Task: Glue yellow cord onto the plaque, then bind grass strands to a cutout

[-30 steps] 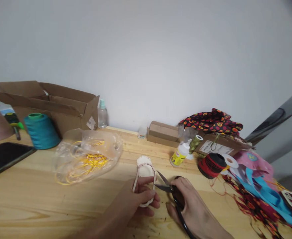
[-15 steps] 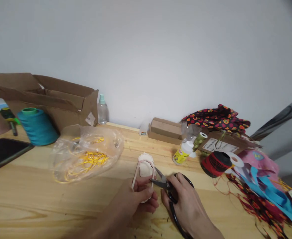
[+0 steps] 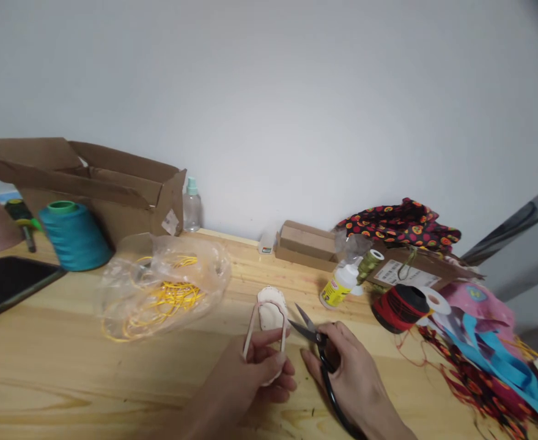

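My left hand (image 3: 262, 370) is closed round a thin pale loop-shaped frame (image 3: 250, 329) with a reddish edge, its rounded end pointing away from me. Beyond that end shows a pale oval piece (image 3: 271, 300) with small marks along its rim; whether the two are joined I cannot tell. Black-handled scissors (image 3: 317, 337) are gripped in my right hand (image 3: 354, 379), just to the right of the frame. Their blades are apart, the tips pointing up and left towards the oval piece, with nothing visible between them.
At left are a plastic bag of yellow cord (image 3: 172, 296), a teal thread cone (image 3: 74, 238), a phone-like black slab (image 3: 12, 284) and a cardboard box (image 3: 113, 208). At right are a glue bottle (image 3: 339, 286), a red thread spool (image 3: 400, 307) and blue ribbon (image 3: 493, 354).
The scissors have drawn back slightly to the right, away from the frame, and their blades stand a little apart from it. My left hand has barely moved, still holding the frame.
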The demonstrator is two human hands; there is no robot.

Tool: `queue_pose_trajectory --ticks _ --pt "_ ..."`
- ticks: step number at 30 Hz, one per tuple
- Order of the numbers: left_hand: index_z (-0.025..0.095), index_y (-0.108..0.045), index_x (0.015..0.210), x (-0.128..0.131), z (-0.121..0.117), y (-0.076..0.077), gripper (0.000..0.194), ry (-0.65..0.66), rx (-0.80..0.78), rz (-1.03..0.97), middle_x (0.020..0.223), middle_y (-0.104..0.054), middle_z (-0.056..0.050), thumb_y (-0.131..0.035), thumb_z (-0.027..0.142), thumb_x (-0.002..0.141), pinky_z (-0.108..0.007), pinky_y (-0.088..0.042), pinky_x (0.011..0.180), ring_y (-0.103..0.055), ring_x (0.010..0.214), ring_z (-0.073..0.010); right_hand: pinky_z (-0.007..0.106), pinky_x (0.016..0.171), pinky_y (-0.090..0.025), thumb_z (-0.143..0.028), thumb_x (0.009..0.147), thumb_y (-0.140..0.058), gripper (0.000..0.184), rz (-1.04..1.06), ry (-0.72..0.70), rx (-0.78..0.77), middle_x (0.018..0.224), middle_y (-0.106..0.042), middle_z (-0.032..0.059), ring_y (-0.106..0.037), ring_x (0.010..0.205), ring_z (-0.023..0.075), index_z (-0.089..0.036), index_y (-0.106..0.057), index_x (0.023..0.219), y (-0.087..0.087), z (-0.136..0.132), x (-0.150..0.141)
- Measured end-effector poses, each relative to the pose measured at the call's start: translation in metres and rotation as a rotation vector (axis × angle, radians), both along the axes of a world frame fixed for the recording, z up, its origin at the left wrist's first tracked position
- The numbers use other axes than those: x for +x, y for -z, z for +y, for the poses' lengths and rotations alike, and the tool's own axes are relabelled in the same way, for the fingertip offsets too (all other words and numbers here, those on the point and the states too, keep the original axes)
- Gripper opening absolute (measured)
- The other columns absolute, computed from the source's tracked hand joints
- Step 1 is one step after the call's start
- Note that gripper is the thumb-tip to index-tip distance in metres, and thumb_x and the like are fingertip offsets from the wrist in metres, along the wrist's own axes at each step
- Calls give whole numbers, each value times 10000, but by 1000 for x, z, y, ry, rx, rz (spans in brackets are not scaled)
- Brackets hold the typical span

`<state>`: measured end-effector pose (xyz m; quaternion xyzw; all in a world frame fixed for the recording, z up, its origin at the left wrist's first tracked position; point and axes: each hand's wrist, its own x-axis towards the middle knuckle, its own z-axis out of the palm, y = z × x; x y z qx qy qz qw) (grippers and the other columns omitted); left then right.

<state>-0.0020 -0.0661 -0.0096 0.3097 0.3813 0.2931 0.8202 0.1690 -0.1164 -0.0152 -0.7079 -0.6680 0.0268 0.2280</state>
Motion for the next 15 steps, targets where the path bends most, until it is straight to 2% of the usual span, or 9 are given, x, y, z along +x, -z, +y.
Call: queue_pose_trajectory --ticks 4,15 --pt "86 -510 1079 1 1 0 726 -49 19 -18 551 -643 -11 -787 305 445 -242 -459 488 -597 507 -146 229 548 -414 -234 691 -542 136 24 -74 -9 717 -503 0 -517 621 144 -227 -535 826 -1 -5 -3" --pt "96 -540 1055 3 1 4 683 -34 70 1 550 -632 -2 -777 321 455 -229 -461 487 -586 503 -131 231 564 -417 -194 655 -551 183 21 -89 -24 738 -509 7 -527 659 152 -219 -538 836 -3 -6 -6"
